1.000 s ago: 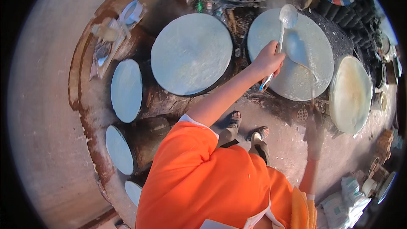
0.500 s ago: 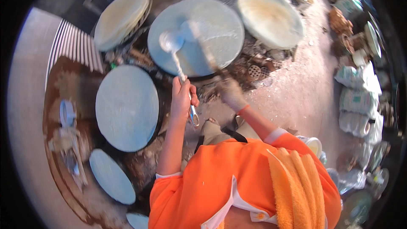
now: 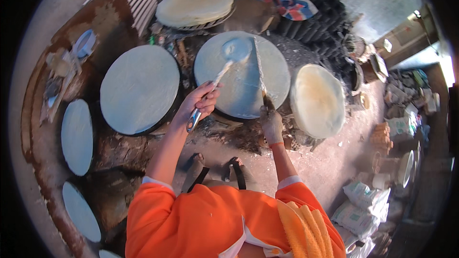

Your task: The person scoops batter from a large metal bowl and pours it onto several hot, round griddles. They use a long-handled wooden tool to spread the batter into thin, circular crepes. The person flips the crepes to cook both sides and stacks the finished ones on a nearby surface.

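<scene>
A steel ladle [image 3: 224, 70] with a white-wrapped handle is held in my left hand [image 3: 202, 101], fingers closed around the handle. Its bowl, blurred, is at the far half of a large round pale griddle-like disc [image 3: 210, 64]; whether it touches the surface I cannot tell. My right hand [image 3: 271, 128] wears a light knit glove and is closed on the dark near end of a long thin flat stick [image 3: 259, 69]. The stick reaches across the disc toward its far rim, to the right of the ladle.
More pale round discs [image 3: 138, 91] line the left side. Pale thin rounds are stacked on a rack [image 3: 195, 5] behind, with another pale round [image 3: 318, 100] at right. Perforated briquettes [image 3: 291, 144], white sacks [image 3: 356, 215] and a striped sheet [image 3: 294, 2] surround the work area.
The view has turned, so the discs sit differently in it. My right hand and the stick, blurred before, now show more clearly. Both hands keep their tools over the same disc.
</scene>
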### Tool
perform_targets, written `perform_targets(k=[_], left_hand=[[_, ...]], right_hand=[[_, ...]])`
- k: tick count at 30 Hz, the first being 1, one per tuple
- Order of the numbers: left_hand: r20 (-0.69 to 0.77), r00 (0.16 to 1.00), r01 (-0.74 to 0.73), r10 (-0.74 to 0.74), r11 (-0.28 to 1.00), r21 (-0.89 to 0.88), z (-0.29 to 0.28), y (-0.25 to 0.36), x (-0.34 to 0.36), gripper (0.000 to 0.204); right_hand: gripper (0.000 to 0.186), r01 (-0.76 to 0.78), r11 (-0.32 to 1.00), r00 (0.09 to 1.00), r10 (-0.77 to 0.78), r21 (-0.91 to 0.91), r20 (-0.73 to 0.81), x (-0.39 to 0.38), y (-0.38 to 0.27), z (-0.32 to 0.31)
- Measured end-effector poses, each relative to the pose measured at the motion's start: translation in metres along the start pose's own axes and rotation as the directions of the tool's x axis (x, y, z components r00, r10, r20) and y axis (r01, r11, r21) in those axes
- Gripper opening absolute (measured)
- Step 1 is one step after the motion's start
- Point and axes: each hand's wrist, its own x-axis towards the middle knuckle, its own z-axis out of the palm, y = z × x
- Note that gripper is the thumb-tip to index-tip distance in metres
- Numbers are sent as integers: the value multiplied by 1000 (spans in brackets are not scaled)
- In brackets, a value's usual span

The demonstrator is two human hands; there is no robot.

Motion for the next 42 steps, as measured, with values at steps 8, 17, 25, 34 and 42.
perform_targets(k=[8,17,25,34,42], left_hand=[[124,989,-70,77,996,-57,6,-20,-29,30],[73,857,-508,511,860,-55,-13,-79,-198,28],[-459,255,-951,851,308,42,36,-269,-395,30],[-314,-848,-528,427,-730,434,133,-558,-490,46],[-305,-899,-187,-315,-354,916,30,-860,-559,28]], right_hand=[[38,386,914,912,-399,-126,-98,-28,38,16],[45,98,893,929,-241,440,281,-11,60,31],[31,-323,819,410,-329,473,850,-75,-101,135],[30,-211,900,-208,-424,382,882,-325,-135,219],[34,746,31,-239,-920,665,311,-412,-115,447]])
